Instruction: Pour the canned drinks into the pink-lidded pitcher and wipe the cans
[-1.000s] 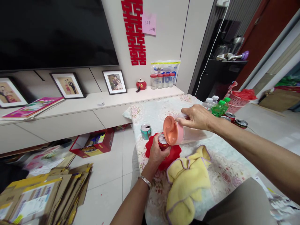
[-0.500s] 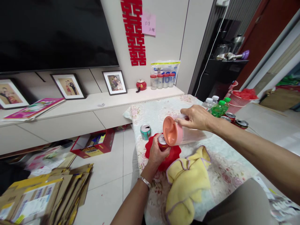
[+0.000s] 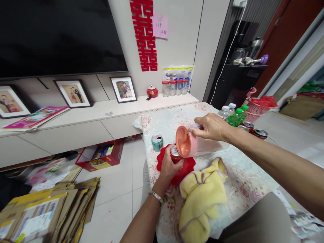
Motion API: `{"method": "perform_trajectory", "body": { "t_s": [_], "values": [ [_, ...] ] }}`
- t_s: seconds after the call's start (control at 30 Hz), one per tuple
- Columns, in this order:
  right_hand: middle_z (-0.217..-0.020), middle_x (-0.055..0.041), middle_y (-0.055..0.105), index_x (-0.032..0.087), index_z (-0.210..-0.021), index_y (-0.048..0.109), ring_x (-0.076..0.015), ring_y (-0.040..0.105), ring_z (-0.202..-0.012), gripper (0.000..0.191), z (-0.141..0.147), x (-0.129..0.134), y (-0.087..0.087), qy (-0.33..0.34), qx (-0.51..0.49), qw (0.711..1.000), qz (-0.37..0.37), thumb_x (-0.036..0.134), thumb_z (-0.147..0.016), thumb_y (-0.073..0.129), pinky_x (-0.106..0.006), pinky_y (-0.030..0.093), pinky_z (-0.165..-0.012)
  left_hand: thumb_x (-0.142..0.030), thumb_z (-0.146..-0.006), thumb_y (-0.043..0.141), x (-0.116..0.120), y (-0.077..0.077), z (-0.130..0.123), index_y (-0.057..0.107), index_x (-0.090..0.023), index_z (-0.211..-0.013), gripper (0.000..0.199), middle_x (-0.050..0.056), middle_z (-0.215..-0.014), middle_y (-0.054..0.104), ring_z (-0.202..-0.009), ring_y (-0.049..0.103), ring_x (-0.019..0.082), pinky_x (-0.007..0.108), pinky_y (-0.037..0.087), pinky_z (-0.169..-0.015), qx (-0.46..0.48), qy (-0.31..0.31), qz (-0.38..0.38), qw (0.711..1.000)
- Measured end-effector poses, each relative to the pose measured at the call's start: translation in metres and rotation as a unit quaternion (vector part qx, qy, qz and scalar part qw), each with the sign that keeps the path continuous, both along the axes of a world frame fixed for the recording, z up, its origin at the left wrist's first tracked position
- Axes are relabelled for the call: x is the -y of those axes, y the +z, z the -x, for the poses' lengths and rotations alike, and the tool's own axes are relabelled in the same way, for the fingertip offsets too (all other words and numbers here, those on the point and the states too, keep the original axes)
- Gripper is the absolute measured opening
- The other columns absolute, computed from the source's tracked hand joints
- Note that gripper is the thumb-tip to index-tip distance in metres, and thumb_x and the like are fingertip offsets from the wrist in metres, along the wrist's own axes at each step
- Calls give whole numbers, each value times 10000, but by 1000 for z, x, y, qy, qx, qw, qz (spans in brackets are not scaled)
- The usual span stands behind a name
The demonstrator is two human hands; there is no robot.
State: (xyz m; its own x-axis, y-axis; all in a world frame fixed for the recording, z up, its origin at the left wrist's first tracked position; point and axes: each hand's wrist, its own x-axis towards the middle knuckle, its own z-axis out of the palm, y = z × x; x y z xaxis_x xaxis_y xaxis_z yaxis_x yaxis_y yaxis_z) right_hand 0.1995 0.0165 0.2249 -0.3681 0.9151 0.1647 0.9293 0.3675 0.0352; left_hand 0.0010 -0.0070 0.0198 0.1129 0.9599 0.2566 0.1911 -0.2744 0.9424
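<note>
My left hand is wrapped round a red can over a red scalloped mat. My right hand grips a clear pitcher with a pink-orange lid, tipped on its side so that the lid is right beside the can's top. Whether liquid flows between them cannot be made out. A green can with an opened top stands left of the mat. Nearer to me, a crumpled yellow cloth lies on the table.
The flowered tablecloth covers the table. At its right are bottles and several cans, with a pink basket beyond. Behind stands a white cabinet with jars and photo frames. Flattened cardboard lies on the floor at left.
</note>
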Motion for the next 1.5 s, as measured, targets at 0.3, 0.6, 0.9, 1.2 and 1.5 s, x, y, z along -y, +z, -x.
{"method": "perform_trajectory", "body": {
  "t_s": [0.3, 0.6, 0.9, 1.2, 1.5],
  "values": [
    [-535, -1, 458, 194, -717, 603, -142, 329, -521, 451, -1, 0, 0, -1, -6, 1000, -2, 584, -894, 458, -301, 199, -560, -231, -685, 753, 1, 0, 0, 472, -229, -1302, 678, 84, -1234, 698, -1136, 701, 269, 435, 549, -1019, 5, 1, 8, 1000],
    [-525, 14, 426, 199, -688, 555, -130, 318, -512, 448, 0, 0, 0, 2, -21, 1000, 3, 582, -898, 457, -299, 194, -557, -238, -675, 744, 1, 3, -1, 488, -231, -1294, 670, 68, -1210, 709, -1090, 715, 254, 410, 561, -998, 11, 3, 11, 1000],
    [-527, -6, 485, 194, -707, 604, -138, 347, -506, 441, 0, 1, 1, 1, -12, 1000, 2, 566, -905, 475, -296, 213, -550, -213, -675, 756, 1, 0, -1, 481, -242, -1301, 685, 70, -1216, 716, -1126, 707, 263, 424, 555, -1011, 10, 4, 16, 1000],
    [-543, -25, 533, 192, -721, 625, -152, 411, -514, 471, 0, 1, 2, -4, -9, 1000, 10, 586, -909, 450, -301, 225, -557, -203, -675, 760, 1, 3, 0, 480, -241, -1294, 681, 85, -1247, 692, -1140, 699, 263, 423, 548, -1028, 6, 6, 7, 1000],
    [-541, -20, 529, 191, -720, 628, -144, 384, -507, 479, 0, 0, 0, -5, -9, 1000, 3, 593, -912, 452, -295, 225, -551, -200, -684, 744, 1, 2, -1, 465, -230, -1301, 678, 88, -1269, 677, -1168, 688, 254, 409, 537, -1053, 2, -1, 11, 1000]
  ]
}}
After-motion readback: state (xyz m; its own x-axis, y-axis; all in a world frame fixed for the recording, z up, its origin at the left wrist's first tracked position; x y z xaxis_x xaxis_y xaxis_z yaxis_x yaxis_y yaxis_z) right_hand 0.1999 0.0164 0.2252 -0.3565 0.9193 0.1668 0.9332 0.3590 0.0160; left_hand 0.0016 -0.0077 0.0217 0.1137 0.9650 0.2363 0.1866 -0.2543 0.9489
